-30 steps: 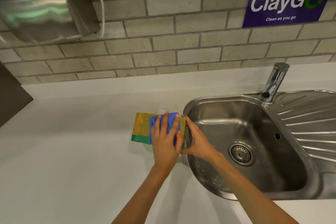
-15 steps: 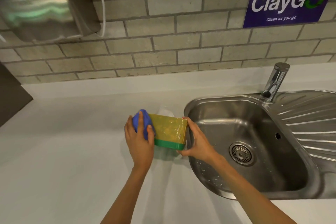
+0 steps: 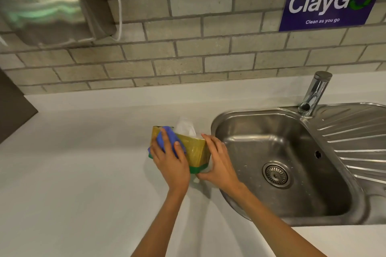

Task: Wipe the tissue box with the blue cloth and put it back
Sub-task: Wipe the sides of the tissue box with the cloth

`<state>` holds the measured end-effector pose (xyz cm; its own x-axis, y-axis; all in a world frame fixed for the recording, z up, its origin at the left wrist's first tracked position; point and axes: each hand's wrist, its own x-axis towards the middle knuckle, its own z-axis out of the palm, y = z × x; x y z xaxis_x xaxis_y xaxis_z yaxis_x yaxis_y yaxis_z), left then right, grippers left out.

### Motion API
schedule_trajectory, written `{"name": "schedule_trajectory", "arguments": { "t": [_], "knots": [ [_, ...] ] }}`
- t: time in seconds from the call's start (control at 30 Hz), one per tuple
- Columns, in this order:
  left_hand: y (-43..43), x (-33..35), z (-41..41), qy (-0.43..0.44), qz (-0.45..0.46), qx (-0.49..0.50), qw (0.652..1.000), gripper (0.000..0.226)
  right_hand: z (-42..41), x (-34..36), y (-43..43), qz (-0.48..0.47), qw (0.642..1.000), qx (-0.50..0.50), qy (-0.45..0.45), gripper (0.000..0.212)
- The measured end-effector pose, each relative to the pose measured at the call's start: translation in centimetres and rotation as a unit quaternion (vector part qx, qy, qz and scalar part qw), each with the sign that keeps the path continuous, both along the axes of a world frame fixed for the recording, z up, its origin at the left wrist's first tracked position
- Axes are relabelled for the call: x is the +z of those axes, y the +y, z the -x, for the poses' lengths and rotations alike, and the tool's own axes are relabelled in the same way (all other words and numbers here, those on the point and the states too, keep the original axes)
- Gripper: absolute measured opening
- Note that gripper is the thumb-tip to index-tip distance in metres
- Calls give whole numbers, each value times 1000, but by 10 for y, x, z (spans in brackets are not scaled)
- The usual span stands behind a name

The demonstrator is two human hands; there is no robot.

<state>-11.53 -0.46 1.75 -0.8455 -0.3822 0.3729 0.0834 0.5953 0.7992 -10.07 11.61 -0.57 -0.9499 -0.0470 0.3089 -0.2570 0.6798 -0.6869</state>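
While the tissue box (image 3: 196, 149) is sitting tilted near the middle of the frame, just left of the sink (image 3: 246, 200), both hands are working on it. There's only the head view, so here's what it's showing.

The box is gold with a green band along its lower edge, and a white tissue (image 3: 184, 127) is poking up out of the top. It's leaning rather than lying flat, with its near face angled up toward the camera. Can't tell how much of the bottom is actually touching the white countertop (image 3: 73, 173).

The left hand (image 3: 171, 162) is pressing the blue cloth (image 3: 167, 139) flat against the left part of the box, fingers spread over the cloth, so it's grasping the cloth against the box. The right hand (image 3: 219, 162) is gripping the box's right end, fingers curling over the top corner and thumb sitting under the green edge.

The sink is taking up the lower right, stainless, with a drain (image 3: 276, 174) in the basin and a ribbed draining board (image 3: 355, 142) running off the right edge. A chrome tap (image 3: 314, 94) is standing behind it.

Up on the brick wall, a purple ClayGo sign (image 3: 330, 0) is hanging in the upper right, and a shiny metal dispenser (image 3: 48, 10) with a white cable (image 3: 117, 6) is hanging in the upper left
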Motion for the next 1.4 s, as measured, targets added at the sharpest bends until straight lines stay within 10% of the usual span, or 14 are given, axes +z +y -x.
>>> {"name": "schedule_trajectory", "arguments": {
  "t": [0.4,0.7,1.13,1.4],
  "knots": [
    [-20,-3,-17,-185,-279,-11,942,77,-16,-17,-23,-277,951,-53,126,113],
    [-29,-11,-16,-172,-334,-29,926,50,-20,-30,-28,-276,954,-26,113,105],
    [-43,-17,1,-188,-342,-59,919,32,-41,-29,-30,-187,976,-6,109,79],
    [-65,-10,7,-199,-356,-77,910,37,-20,-9,-6,146,983,-110,-3,61]
  ]
}}
